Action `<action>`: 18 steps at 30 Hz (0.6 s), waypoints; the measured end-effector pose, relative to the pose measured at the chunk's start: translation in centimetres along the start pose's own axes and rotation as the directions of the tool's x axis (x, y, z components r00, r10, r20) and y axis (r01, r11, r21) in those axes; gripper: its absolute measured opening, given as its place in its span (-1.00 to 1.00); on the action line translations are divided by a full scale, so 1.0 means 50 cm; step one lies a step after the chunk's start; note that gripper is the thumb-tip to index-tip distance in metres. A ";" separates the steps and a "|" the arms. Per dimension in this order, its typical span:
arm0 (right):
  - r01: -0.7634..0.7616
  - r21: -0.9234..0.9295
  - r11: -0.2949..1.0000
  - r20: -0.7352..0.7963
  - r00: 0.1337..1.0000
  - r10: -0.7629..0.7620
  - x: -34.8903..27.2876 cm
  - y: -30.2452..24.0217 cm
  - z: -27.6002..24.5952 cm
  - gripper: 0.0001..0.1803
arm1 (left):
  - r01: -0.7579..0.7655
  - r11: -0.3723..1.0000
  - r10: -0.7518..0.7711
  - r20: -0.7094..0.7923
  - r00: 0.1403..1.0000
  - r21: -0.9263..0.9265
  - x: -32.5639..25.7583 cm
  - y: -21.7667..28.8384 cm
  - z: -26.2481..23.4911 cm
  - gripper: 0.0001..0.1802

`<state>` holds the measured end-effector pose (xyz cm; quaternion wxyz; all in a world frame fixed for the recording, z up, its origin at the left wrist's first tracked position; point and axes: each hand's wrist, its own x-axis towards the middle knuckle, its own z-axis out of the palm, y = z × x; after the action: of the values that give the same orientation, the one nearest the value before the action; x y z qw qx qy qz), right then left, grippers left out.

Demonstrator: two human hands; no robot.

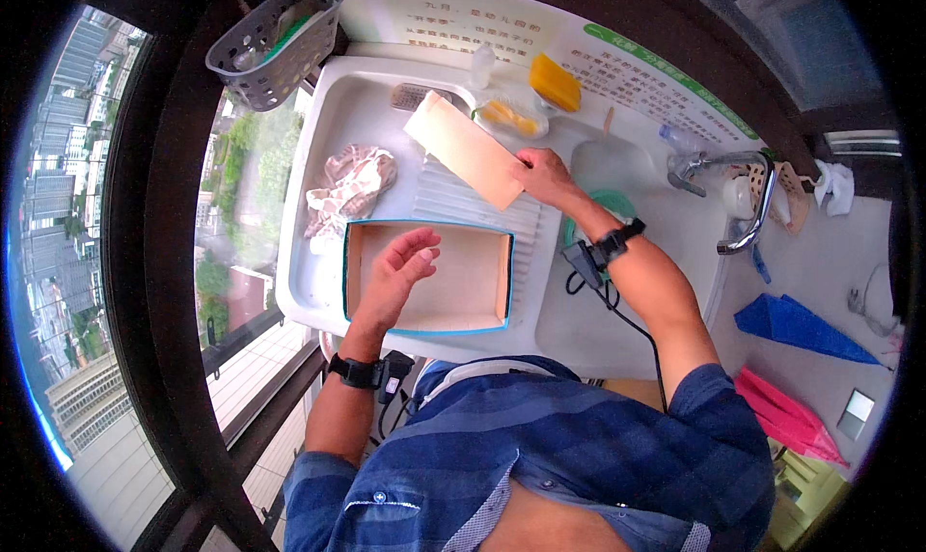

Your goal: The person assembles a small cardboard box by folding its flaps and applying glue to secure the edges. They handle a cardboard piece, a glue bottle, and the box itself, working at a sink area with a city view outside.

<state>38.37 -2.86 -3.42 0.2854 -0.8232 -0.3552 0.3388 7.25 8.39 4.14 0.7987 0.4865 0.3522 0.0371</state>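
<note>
My right hand [545,177] pinches the lower right end of a flat, pale tan cardboard piece [468,151]. That piece slants over the ribbed washboard part [451,197] of a white sink. Below it sits a shallow open cardboard box [453,287] with blue outer edges and a bare tan inside. My left hand [397,272] hovers over the box's left part, fingers loosely bent and holding nothing. Left of the cardboard piece lies a crumpled white-and-brown cloth [353,187].
A grey perforated basket [275,55] hangs at the upper left by the window. Along the back are a brush [417,96], a yellow sponge [556,81] and a bagged yellow item [511,119]. A chrome faucet [762,205] and green basin [614,205] are at right.
</note>
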 end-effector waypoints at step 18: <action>0.073 0.212 0.975 0.246 0.961 -0.125 -0.213 -0.222 -0.059 -0.52 | 0.015 0.871 0.005 0.039 0.999 -0.491 0.037 0.043 0.037 -0.74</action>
<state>30.76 -5.32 10.04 0.3352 -0.7202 -0.3942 0.4622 10.37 8.87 5.43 0.9028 0.2672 0.3171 0.1138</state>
